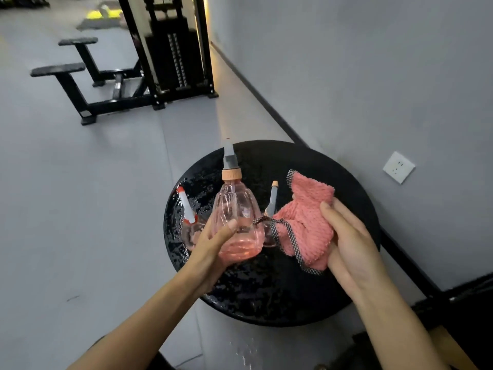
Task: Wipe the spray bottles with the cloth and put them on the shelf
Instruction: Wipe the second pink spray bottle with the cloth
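Grey gym floor, weight-stack machine (173, 49) at rear, grey wall with socket (398, 166) at right. Round black table (333, 166) in foreground, wet all over, beaded with droplets.

Left hand (213, 244): wrapped round lower body of pink transparent spray bottle (237, 209), lifted clear of table, grey trigger head pointing away, some liquid inside. Right hand (349, 236): gripping bunched pink cloth (306, 222) with checked trim, just beside held bottle; contact between the two not determinable. Two further spray bottles standing on table: white-and-red-headed bottle (186, 206) behind left hand, grey-nozzled bottle (272, 198) between held bottle and cloth, close to both. Shelf not in view.

Risks, as judged:
- Slip of held bottle from fingers, owing to wet plastic and one-handed grip low on body.
- Toppling of grey-nozzled bottle by cloth's hanging corner or by held bottle during wiping, owing to tight spacing.
- Re-wetting of wiped bottle if set back on table.
- Water splashes on floor (245, 353) underfoot: possible slip hazard on way to shelf.
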